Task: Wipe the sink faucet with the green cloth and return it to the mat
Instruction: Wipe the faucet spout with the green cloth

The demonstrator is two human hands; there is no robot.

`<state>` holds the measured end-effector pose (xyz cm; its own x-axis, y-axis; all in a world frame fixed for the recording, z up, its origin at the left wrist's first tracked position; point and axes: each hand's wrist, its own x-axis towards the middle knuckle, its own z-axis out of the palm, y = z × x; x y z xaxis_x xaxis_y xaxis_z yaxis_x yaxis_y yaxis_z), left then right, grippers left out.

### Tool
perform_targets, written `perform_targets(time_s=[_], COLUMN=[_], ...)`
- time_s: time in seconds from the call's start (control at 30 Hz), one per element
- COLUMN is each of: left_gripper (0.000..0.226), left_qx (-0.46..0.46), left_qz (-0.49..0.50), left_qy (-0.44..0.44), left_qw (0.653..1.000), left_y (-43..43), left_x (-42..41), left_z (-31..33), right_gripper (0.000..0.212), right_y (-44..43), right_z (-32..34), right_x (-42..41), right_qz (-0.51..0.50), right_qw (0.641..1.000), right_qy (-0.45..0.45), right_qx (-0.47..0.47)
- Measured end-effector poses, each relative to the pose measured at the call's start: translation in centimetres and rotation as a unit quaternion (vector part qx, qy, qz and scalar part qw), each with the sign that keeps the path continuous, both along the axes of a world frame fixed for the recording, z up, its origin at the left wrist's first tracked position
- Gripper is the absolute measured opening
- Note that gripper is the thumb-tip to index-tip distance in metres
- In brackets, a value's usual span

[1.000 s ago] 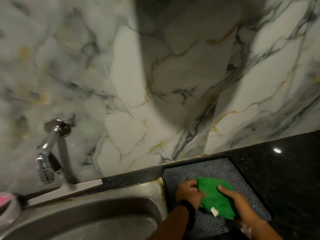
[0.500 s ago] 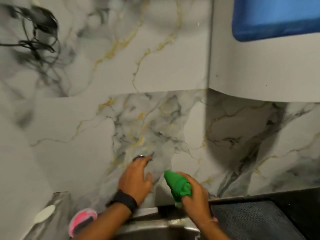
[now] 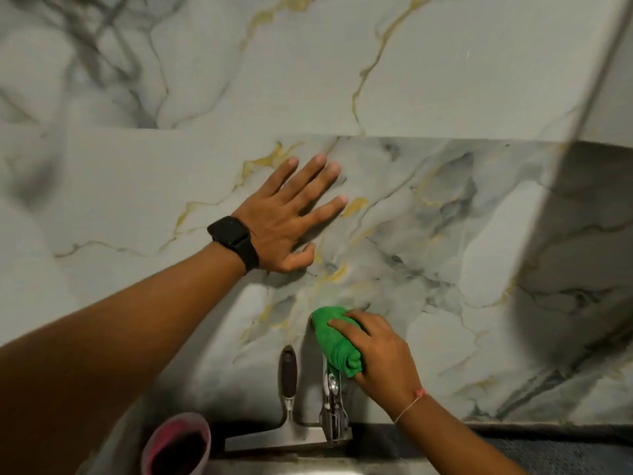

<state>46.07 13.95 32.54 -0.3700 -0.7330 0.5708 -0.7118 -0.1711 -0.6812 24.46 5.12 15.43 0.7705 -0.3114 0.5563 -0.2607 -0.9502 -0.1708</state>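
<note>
The green cloth (image 3: 334, 339) is bunched around the upper part of the chrome faucet (image 3: 331, 411), close to where it meets the marble wall. My right hand (image 3: 380, 354) grips the cloth against the faucet, hiding the faucet's top. The spout's lower end hangs free below the cloth. My left hand (image 3: 291, 214), with a black watch at the wrist, lies flat on the wall above and to the left, fingers spread, holding nothing. A strip of the dark textured mat (image 3: 561, 452) shows at the bottom right.
A squeegee (image 3: 288, 399) with a dark handle leans on the wall just left of the faucet. A pink-rimmed cup (image 3: 178, 447) stands at the lower left by the steel sink rim (image 3: 308, 467). A wall corner (image 3: 582, 132) runs down the right.
My right hand has carried the cloth from the mat up to the faucet and now presses it on. My left hand rose from near the faucet to lie flat on the wall.
</note>
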Motion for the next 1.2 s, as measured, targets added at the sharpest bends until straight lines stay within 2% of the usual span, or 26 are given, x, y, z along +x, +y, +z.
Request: perform_targets(time_s=[0.1, 0.17, 0.2, 0.23, 0.27, 0.3, 0.37, 0.43, 0.47, 0.53, 0.6, 0.73, 0.8, 0.87, 0.9, 0.93, 0.97, 1.0, 1.07, 1.1, 1.13, 1.17, 1.2], left_gripper=[0.077, 0.076, 0.076, 0.076, 0.076, 0.076, 0.076, 0.076, 0.077, 0.077, 0.078, 0.077, 0.077, 0.077, 0.077, 0.078, 0.078, 0.079, 0.078, 0.078, 0.077, 0.077, 0.077], left_qx=[-0.035, -0.043, -0.046, -0.047, -0.049, -0.051, -0.052, -0.051, -0.049, -0.049, -0.052, -0.058, -0.057, -0.058, -0.056, -0.055, -0.056, -0.057, -0.054, -0.053, -0.051, -0.048, -0.045], left_qz=[-0.021, -0.027, -0.029, -0.03, -0.031, -0.029, -0.026, -0.022, -0.021, -0.02, -0.017, -0.018, -0.016, -0.012, -0.012, -0.012, -0.012, -0.01, -0.01, -0.011, -0.011, -0.011, -0.011], left_qy=[-0.018, -0.022, -0.021, -0.021, -0.021, -0.025, -0.027, -0.031, -0.031, -0.032, -0.039, -0.048, -0.052, -0.057, -0.058, -0.058, -0.06, -0.059, -0.056, -0.054, -0.052, -0.048, -0.042], left_qw=[0.999, 0.998, 0.998, 0.998, 0.998, 0.998, 0.998, 0.998, 0.998, 0.998, 0.998, 0.997, 0.997, 0.997, 0.997, 0.997, 0.997, 0.997, 0.997, 0.997, 0.997, 0.998, 0.998], left_y=[-0.6, -0.7, -0.7, -0.8, -0.9, -1.0, -1.0, -1.0, -1.0, -0.8, -0.9, -1.1, -1.1, -1.1, -1.2, -1.2, -1.3, -1.3, -1.3, -1.3, -1.3, -1.3, -1.2], left_x=[0.6, 0.7, 0.6, 0.5, 0.4, 0.5, 0.4, 0.6, 0.6, 0.6, 0.7, 0.7, 0.8, 0.9, 0.9, 0.9, 1.0, 1.0, 0.8, 0.7, 0.7, 0.6, 0.6], left_z=[-0.7, -0.7, -0.8, -0.9, -1.1, -1.0, -0.7, -0.5, -0.5, -0.7, -0.8, -0.7, -0.8, -0.8, -0.9, -0.9, -0.8, -0.8, -0.9, -1.0, -1.0, -0.9, -0.9], right_gripper=[0.073, 0.072, 0.068, 0.06, 0.049, 0.042, 0.033, 0.032, 0.033, 0.031, 0.027, 0.024, 0.035, 0.051, 0.048, 0.042, 0.036, 0.033, 0.032, 0.035, 0.04, 0.045, 0.047], right_y=[-0.2, 0.2, 0.7, 1.3, 1.9, 2.5, 2.4, 1.7, 1.7, 2.0, 1.9, 1.5, 1.5, 1.4, 1.4, 1.2, 0.9, 0.6, 0.4, 0.5, 0.9, 1.3, 1.8], right_z=[0.4, 0.3, 0.2, -0.5, -1.1, -1.4, -2.4, -3.5, -3.6, -3.4, -3.7, -4.6, -4.8, -4.8, -4.4, -4.2, -3.9, -3.5, -1.8, -0.7, 0.7, 1.8, 2.8], right_x=[1.1, 1.1, 1.0, 0.8, 0.7, 0.9, 1.2, 1.5, 1.5, 1.3, 1.6, 3.0, 3.6, 3.8, 3.5, 3.1, 2.5, 1.8, 0.1, -0.5, -0.8, -0.7, -0.2], right_qz=[-0.025, -0.04, -0.042, -0.04, -0.036, -0.034, -0.044, -0.052, -0.025, 0.033, 0.05, 0.04, 0.033, 0.028, 0.025, 0.012, -0.016, -0.058, -0.112, -0.116, -0.112, -0.113, -0.117], right_qw=[0.998, 0.998, 0.999, 0.993, 0.965, 0.909, 0.745, 0.589, 0.518, 0.4, 0.347, 0.312, 0.322, 0.35, 0.375, 0.421, 0.495, 0.595, 0.812, 0.892, 0.944, 0.972, 0.985], right_qy=[0.032, 0.033, 0.003, -0.055, -0.137, -0.209, -0.295, -0.278, -0.256, -0.211, -0.187, -0.149, -0.127, -0.1, -0.097, -0.105, -0.128, -0.16, -0.182, -0.154, -0.104, -0.042, 0.015], right_qx=[-0.052, -0.036, 0.011, 0.101, 0.223, 0.36, 0.596, 0.757, 0.816, 0.891, 0.918, 0.938, 0.938, 0.931, 0.921, 0.901, 0.859, 0.785, 0.542, 0.409, 0.292, 0.201, 0.126])
